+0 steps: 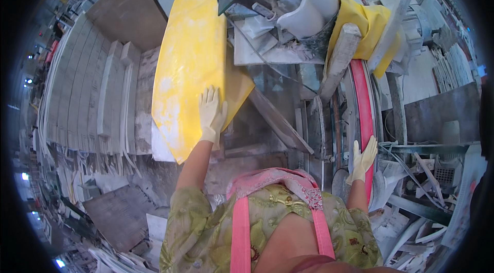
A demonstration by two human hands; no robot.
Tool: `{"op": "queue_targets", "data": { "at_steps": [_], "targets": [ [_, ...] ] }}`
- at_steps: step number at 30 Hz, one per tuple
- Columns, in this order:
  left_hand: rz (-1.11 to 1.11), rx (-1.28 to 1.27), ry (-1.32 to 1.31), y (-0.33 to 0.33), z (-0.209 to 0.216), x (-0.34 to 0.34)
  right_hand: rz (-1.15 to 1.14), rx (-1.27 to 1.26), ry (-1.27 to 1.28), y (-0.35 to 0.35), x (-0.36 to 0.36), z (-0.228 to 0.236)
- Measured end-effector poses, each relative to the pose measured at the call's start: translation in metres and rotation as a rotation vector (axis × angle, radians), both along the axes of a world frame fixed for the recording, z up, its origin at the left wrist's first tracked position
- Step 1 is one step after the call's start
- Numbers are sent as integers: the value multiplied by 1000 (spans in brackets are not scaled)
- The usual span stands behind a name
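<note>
L hand, fingers open, is lying on yellow sheet, prob. steadying it; R hand is resting on red belt, fingers also open.

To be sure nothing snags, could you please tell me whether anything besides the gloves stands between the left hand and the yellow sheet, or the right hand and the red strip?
Nothing visible stands in the way: the left hand lies on the yellow sheet, and the right hand appears to rest against the red strip.

A head-worn fisheye looks down from near above the left hand and right hand.
</note>
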State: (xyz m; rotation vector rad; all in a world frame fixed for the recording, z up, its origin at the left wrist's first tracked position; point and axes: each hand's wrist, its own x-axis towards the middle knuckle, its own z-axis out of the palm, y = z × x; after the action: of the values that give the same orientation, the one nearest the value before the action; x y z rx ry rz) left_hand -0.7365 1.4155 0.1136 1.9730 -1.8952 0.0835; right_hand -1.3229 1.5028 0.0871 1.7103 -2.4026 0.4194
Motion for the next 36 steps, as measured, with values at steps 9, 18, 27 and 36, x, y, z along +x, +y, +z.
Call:
{"op": "queue_targets", "data": {
  "at_steps": [9, 18, 27, 36],
  "targets": [
    [-24, -13, -9, -5, -4, 4, 33, -94, -4, 2, 8, 8],
    [-22, -13, -30, -4, -5, 5, 12, -48, -41, 1, 11, 13],
    [-32, -28, -3, -4, -5, 5, 6, -43, -40, 1, 10, 11],
    [-21, -1, 6, -5, -13, 9, -38, -20, -78, 1, 16, 15]
  ]
}}
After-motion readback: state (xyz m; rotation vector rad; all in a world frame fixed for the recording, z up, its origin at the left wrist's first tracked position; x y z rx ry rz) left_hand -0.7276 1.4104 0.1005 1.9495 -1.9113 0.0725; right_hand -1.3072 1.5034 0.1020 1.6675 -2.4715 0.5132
